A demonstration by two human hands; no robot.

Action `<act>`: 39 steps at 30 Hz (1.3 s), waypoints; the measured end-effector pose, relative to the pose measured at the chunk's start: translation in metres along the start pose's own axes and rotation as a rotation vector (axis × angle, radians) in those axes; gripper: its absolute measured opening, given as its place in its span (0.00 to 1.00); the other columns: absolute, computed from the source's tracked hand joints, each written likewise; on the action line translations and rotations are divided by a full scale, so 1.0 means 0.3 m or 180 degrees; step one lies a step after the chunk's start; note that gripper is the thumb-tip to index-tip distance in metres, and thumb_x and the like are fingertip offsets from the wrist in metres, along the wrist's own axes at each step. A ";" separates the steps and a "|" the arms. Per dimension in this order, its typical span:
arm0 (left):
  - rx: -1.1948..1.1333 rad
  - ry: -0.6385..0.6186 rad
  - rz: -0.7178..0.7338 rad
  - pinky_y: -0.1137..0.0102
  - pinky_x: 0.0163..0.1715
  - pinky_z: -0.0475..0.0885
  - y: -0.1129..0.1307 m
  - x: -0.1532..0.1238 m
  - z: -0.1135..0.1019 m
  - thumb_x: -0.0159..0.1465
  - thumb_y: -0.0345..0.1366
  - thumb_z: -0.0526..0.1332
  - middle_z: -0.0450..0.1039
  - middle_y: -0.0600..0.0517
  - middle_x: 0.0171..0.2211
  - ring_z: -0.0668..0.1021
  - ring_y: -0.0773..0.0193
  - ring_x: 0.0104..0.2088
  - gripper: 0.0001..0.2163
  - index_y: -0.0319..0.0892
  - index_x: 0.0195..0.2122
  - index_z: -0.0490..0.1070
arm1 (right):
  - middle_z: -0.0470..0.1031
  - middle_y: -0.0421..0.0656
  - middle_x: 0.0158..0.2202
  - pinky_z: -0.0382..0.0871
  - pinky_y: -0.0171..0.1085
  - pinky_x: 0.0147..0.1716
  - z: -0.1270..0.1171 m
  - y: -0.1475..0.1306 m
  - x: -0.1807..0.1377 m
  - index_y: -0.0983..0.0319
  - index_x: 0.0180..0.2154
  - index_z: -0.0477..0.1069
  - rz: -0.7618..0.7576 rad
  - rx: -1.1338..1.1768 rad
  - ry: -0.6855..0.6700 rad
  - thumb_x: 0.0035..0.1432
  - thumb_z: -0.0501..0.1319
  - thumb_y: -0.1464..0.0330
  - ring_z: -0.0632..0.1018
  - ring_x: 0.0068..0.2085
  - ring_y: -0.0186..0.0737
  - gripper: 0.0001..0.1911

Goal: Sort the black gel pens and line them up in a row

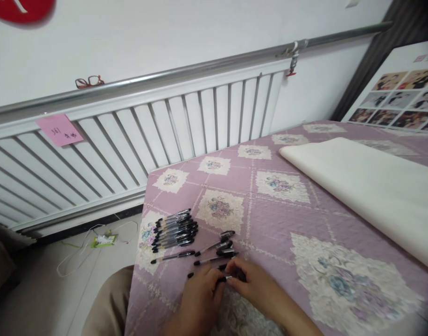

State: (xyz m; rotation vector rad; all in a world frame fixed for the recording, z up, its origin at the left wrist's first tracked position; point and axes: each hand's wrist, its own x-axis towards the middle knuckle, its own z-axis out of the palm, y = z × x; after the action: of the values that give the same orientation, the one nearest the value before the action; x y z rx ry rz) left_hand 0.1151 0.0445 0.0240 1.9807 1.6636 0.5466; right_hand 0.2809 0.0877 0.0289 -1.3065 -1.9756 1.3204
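Note:
My left hand and my right hand come together low in the middle of the view, close above the tablecloth. Between their fingertips is a small pen, its black end at my left thumb and a pale bit at my right fingers. Both hands are closed on it, and they hide most of its length. Just beyond them lie a few loose pens with caps and black parts. Farther left, a pile of clear-barrelled black pens is stacked side by side, and a single pen rests just below it.
The purple floral tablecloth covers the table. A folded cream sheet lies on the right, with a photo board behind. A white radiator stands along the wall; glasses rest on its pipe. A power strip lies on the floor.

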 end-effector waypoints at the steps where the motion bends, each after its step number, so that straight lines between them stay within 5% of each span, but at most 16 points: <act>1: 0.0015 0.0002 -0.0008 0.68 0.37 0.67 0.002 0.000 0.000 0.59 0.31 0.55 0.73 0.51 0.35 0.74 0.61 0.37 0.08 0.45 0.36 0.72 | 0.76 0.39 0.31 0.62 0.33 0.32 -0.001 -0.001 -0.001 0.60 0.32 0.71 -0.0010 0.0033 -0.0035 0.52 0.56 0.69 0.74 0.34 0.37 0.05; 5: 0.0042 -0.0072 -0.0017 0.68 0.37 0.67 0.008 0.000 -0.002 0.59 0.31 0.54 0.73 0.51 0.35 0.74 0.61 0.37 0.08 0.45 0.35 0.72 | 0.76 0.39 0.30 0.62 0.34 0.31 -0.006 -0.008 -0.005 0.60 0.29 0.71 -0.0049 -0.0083 -0.0086 0.56 0.53 0.65 0.74 0.33 0.38 0.10; 13: 0.0114 -0.0046 -0.0046 0.65 0.43 0.66 -0.006 0.013 0.014 0.59 0.30 0.55 0.72 0.49 0.38 0.72 0.59 0.42 0.09 0.45 0.36 0.73 | 0.73 0.38 0.28 0.62 0.33 0.31 -0.035 0.043 0.009 0.60 0.29 0.68 -0.0140 -0.0264 0.0177 0.49 0.54 0.74 0.72 0.32 0.37 0.05; 26: 0.0512 0.0072 -0.0080 0.68 0.39 0.67 0.028 0.027 0.036 0.57 0.29 0.55 0.71 0.50 0.38 0.73 0.60 0.39 0.15 0.50 0.43 0.71 | 0.75 0.39 0.31 0.63 0.35 0.34 -0.032 0.075 0.021 0.59 0.31 0.70 -0.0333 -0.0353 0.0158 0.46 0.53 0.76 0.74 0.35 0.39 0.11; 34: 0.0354 0.0011 -0.0052 0.71 0.34 0.66 0.047 0.034 0.041 0.61 0.33 0.54 0.71 0.52 0.35 0.73 0.64 0.34 0.09 0.47 0.37 0.73 | 0.75 0.39 0.30 0.63 0.34 0.34 -0.040 0.023 0.003 0.60 0.30 0.70 -0.0217 -0.0197 0.0043 0.47 0.54 0.75 0.74 0.34 0.38 0.09; 39: 0.0558 0.0020 -0.0011 0.70 0.35 0.65 0.031 0.033 0.052 0.60 0.31 0.54 0.70 0.51 0.33 0.73 0.63 0.35 0.07 0.44 0.30 0.71 | 0.74 0.40 0.30 0.63 0.36 0.35 -0.069 0.074 0.013 0.60 0.28 0.69 -0.0242 -0.0538 0.0429 0.48 0.56 0.73 0.73 0.34 0.40 0.05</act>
State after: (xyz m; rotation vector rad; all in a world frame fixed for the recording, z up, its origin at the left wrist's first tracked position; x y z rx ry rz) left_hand 0.1332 0.0512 0.0170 2.0998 1.7718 0.4183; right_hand 0.3049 0.1033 0.0182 -1.3442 -2.0566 1.0214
